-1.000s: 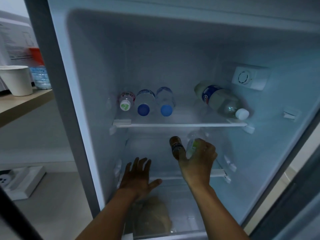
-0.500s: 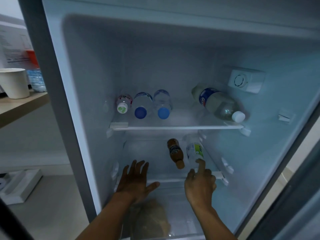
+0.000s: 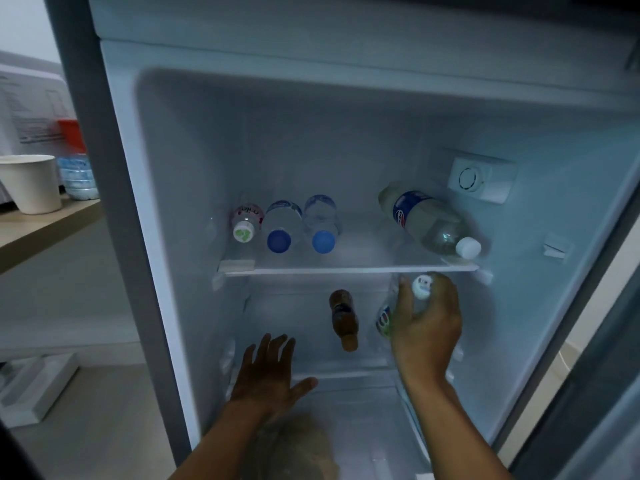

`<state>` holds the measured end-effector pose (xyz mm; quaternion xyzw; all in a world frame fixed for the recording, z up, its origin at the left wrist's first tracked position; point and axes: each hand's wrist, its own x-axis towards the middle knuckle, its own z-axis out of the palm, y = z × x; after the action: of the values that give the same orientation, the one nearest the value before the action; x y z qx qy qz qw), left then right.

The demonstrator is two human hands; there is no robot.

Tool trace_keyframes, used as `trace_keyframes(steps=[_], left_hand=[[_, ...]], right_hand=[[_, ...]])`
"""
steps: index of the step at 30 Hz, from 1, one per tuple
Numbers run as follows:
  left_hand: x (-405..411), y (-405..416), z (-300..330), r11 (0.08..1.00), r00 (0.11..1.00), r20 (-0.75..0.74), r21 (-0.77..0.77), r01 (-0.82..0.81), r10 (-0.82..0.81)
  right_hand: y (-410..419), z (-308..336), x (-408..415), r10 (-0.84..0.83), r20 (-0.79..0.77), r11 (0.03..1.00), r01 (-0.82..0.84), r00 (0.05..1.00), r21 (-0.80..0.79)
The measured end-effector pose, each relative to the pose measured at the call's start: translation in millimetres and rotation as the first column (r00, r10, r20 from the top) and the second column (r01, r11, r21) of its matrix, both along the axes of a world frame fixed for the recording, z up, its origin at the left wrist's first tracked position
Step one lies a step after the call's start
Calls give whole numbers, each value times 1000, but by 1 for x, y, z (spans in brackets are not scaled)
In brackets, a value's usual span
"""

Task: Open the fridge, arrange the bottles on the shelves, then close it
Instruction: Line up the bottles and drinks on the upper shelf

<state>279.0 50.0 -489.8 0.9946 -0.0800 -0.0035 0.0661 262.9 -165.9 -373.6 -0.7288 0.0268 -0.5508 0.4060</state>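
Midway through the arranging step, with the white single-door fridge [image 3: 166, 237] standing open; right hand [image 3: 427, 327] clasped around a clear plastic bottle with a white cap and green-and-blue label [image 3: 420, 286], lifted just under the front edge of the upper glass shelf [image 3: 346, 270]; left hand [image 3: 268, 375] spread flat and empty at the lip of the lower glass shelf [image 3: 346, 374], beside a small brown bottle [image 3: 343, 318] lying on its side. Already laid out on the upper shelf: three small capped bottles [image 3: 284, 225] in a row and a large clear bottle with a blue label [image 3: 427, 218], all lying down. Likely next: setting the held bottle down close beside the brown one, then closing the door.
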Motion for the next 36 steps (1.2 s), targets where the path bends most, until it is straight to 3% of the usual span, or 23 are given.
trace_keyframes(steps=[3,6,9,13,17,21,29,32,34,36], left_hand=[[1,0,1,1000,1000,-2,5,-1,1],[1,0,1,1000,1000,-9,3,1,-1],[1,0,1,1000,1000,-17,8,0,0],[1,-1,0,1000,1000,-22,8,-13,13],[-1,-2,2,1000,999,-38,4,-13,13],[-2,-2,5,1000,999,-49,-9,-4,4],[-2,-2,6,1000,999,-37,-9,-16,16],[-5,-4,6,999,999,-28,-23,-28,27],[-6,-5,6,999,999,-19,-31,-40,39],[-5,-5,5,998,999,-14,-31,-52,51]], right_hand=[[-9,31,-2,-70,-6,998,70,998,3],[-9,64,-16,-33,43,999,34,999,-18],[-4,102,-37,0,188,999,6,982,-34],[-3,138,-55,-50,369,997,24,928,75],[-1,153,-62,-119,487,984,38,865,172],[10,142,-55,-127,530,986,50,838,156],[15,87,-35,97,258,983,-133,961,125],[15,79,-22,182,-95,981,-173,979,88],[18,73,-12,214,-357,975,-218,909,28],[24,71,-4,168,-429,972,-223,888,-80]])
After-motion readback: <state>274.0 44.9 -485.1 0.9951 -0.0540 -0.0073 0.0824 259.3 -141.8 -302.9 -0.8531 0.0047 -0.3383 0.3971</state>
